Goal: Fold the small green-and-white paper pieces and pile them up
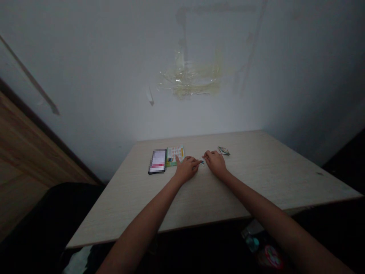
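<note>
A small white piece with dark and green marks (202, 161) lies on the table between my two hands; its kind is too small to make out. My left hand (186, 169) rests on the tabletop with its index finger stretched out onto that piece and its thumb spread away. From the other side my right hand (216, 163) reaches the piece with curled fingers, the tips bunched at its edge. Just left of my left hand is a printed booklet or sheet (176, 154) with a green border, its lower right part hidden by the hand.
A tablet or large phone (157, 161) with a blurred screen lies left of the booklet. Behind my right hand is a small stack of cards or papers (224, 150). The pale table (137, 201) meets a wall with old tape (196, 82). Items sit below the front edge.
</note>
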{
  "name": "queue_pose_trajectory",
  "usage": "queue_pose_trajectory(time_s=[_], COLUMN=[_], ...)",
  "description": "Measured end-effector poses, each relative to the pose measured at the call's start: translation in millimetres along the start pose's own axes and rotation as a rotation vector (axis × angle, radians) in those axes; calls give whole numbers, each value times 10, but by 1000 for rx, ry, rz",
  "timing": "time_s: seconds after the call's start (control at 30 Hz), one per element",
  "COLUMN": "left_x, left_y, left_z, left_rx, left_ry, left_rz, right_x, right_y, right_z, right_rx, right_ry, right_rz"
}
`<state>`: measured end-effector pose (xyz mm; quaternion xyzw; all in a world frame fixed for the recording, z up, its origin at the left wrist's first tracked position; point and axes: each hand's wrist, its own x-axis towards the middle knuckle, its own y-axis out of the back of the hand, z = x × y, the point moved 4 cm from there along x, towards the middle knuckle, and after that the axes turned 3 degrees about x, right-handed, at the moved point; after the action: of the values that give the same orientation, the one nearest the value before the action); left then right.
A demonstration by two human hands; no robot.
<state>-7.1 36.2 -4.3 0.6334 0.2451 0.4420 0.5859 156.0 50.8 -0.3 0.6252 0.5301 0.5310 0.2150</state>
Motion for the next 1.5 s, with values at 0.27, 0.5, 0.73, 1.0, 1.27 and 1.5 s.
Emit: queue_pose_trajectory(time_s=[0.27, 0.5, 0.73, 1.0, 1.27, 1.5], left_x=[-5, -11, -15, -10, -18, -18], left_y=[-13, -3, 14, 4, 24, 25], left_z=[-1, 9, 21, 19, 32, 33], left_rx=[-46, -5, -3, 2, -12, 17], left_ry=[21, 43, 30, 25, 36, 43], left_rz=[24, -4, 3, 16, 16, 0], right_x=[71, 99, 102, 116, 97, 146], right_y=[-137, -152, -116, -101, -57, -121], right_z=[261, 256, 212, 209, 207, 284], right_rx=[303, 217, 163, 165, 174, 191], right_ry=[-53, -11, -36, -42, -13, -7], right_rz=[26, -37, -44, -85, -105, -138])
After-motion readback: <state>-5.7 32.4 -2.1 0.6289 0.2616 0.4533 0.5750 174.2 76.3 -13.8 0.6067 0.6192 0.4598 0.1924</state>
